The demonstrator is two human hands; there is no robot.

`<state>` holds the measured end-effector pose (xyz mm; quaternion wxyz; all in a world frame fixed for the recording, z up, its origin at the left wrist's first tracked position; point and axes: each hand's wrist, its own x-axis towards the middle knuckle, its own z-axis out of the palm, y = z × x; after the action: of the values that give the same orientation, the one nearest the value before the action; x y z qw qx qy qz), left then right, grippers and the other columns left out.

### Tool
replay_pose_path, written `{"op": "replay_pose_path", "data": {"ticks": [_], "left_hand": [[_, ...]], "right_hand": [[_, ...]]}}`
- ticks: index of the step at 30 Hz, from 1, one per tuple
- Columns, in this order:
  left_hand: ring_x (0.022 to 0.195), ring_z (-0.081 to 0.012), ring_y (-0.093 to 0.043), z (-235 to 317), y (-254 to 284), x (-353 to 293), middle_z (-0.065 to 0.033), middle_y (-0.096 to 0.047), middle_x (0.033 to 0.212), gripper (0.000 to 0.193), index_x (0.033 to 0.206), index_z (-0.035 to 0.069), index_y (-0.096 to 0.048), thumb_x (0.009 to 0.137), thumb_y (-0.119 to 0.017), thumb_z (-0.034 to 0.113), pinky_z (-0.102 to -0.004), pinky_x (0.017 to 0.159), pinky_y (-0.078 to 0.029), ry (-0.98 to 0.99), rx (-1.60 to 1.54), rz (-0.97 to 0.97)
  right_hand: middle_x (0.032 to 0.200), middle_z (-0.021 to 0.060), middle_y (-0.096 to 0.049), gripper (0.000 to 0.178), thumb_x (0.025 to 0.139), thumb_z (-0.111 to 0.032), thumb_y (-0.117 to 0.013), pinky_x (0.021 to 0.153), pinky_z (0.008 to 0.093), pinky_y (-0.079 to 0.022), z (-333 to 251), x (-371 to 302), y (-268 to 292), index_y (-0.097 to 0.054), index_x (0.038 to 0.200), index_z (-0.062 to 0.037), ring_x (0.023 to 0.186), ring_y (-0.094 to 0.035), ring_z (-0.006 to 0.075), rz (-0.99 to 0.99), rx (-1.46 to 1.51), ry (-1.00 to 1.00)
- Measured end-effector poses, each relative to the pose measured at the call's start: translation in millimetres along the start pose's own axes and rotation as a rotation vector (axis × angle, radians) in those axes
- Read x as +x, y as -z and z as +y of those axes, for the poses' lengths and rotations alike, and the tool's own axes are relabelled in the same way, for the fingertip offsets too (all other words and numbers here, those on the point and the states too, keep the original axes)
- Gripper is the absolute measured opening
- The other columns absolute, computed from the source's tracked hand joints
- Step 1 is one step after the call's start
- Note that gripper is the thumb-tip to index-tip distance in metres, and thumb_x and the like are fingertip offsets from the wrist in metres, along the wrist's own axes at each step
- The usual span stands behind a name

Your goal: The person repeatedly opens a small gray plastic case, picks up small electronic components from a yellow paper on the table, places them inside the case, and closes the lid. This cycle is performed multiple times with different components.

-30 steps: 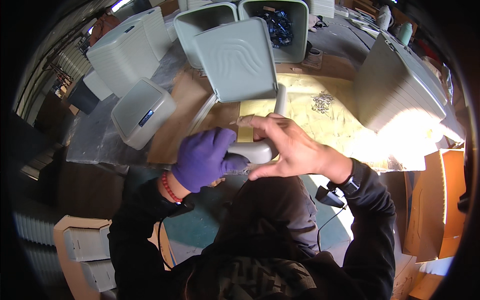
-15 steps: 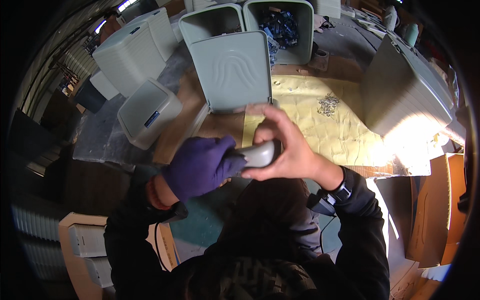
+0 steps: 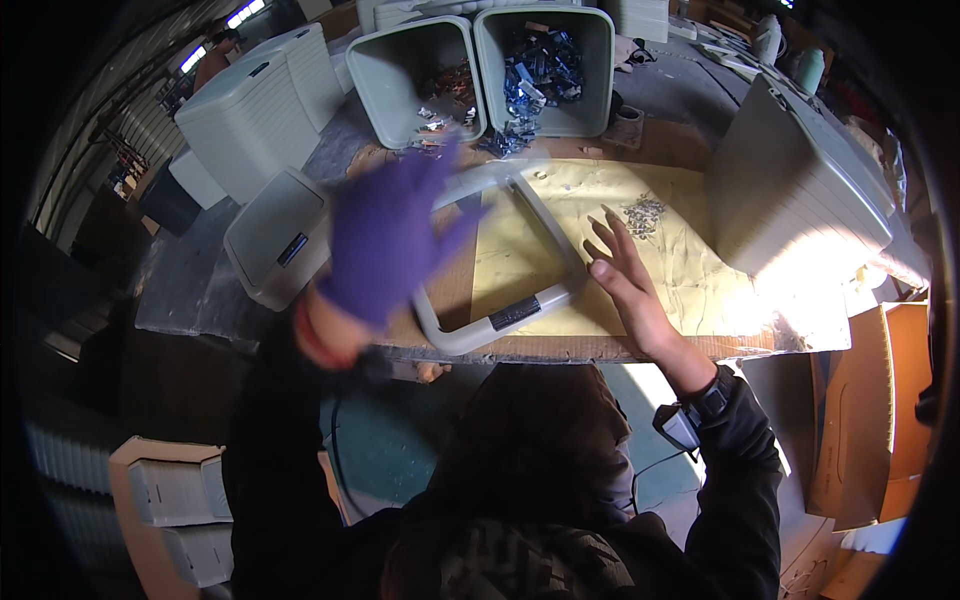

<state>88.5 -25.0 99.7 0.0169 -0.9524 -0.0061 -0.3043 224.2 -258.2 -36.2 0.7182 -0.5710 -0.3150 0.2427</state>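
Note:
A grey rectangular bin-lid frame (image 3: pixel 460 340) lies on the table in front of me, with a black piece (image 3: pixel 516 313) on its near bar. Brown and yellow sheeting shows through its opening, and its far side is blurred. My left hand (image 3: pixel 390 240), in a purple glove, is raised over the frame's left side, smeared by motion, with fingers spread and nothing visible in them. Beside the frame's right bar is my bare right hand (image 3: pixel 632 285), open, fingers apart and holding nothing. Whether it touches the bar, I cannot tell.
Two grey bins (image 3: pixel 545 125) lie tipped toward me at the back, holding blue and reddish small pieces. Small metal parts (image 3: pixel 645 215) lie on the yellow paper (image 3: pixel 690 290). Stacked grey lids (image 3: pixel 800 180) stand right, a grey bin (image 3: pixel 280 235) left. Cardboard boxes (image 3: pixel 865 420) flank me below.
Both hands have let go of the frame's near edge and moved apart, the left up and leftward, the right to the right. The raised grey panel no longer stands upright; the frame lies lower.

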Motion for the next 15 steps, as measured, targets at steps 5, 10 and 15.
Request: {"op": "replay_pose_path", "data": {"ticks": [5,10,15], "left_hand": [[0.131,-0.0454,-0.041,34.9,-59.4,-112.4,-0.0219,-0.044,0.148,0.082,0.132,0.006,-0.061,0.082,-0.067,0.070,-0.0606,0.105,-0.038,-0.108,0.010,-0.182],[0.138,-0.0693,-0.020,16.2,-57.0,-146.0,-0.0229,-0.018,0.166,0.096,0.149,0.020,-0.053,0.071,-0.075,0.073,-0.0716,0.115,-0.021,0.290,-0.144,-0.115],[0.150,-0.0504,-0.026,-4.4,-42.3,-195.5,-0.0221,-0.033,0.163,0.072,0.141,0.008,-0.061,0.083,-0.077,0.047,-0.0618,0.122,-0.019,0.150,-0.108,0.032]], "right_hand": [[0.166,0.0237,-0.019,0.080,0.104,-0.030,-0.058,0.122,0.0409,-0.024,12.0,2.0,1.6,-0.010,0.164,-0.0072,0.151,-0.028,0.0327,-0.031,0.033,-0.012],[0.166,0.0218,-0.022,0.074,0.106,-0.024,-0.054,0.121,0.0393,-0.026,11.8,-0.9,-11.0,-0.011,0.164,-0.0056,0.149,-0.034,0.0305,-0.028,0.002,-0.062],[0.170,0.0205,-0.008,0.079,0.105,-0.026,-0.053,0.123,0.0477,-0.022,-13.1,-24.1,-40.1,-0.003,0.164,-0.0048,0.153,-0.023,0.0404,-0.243,0.068,0.001]]}}
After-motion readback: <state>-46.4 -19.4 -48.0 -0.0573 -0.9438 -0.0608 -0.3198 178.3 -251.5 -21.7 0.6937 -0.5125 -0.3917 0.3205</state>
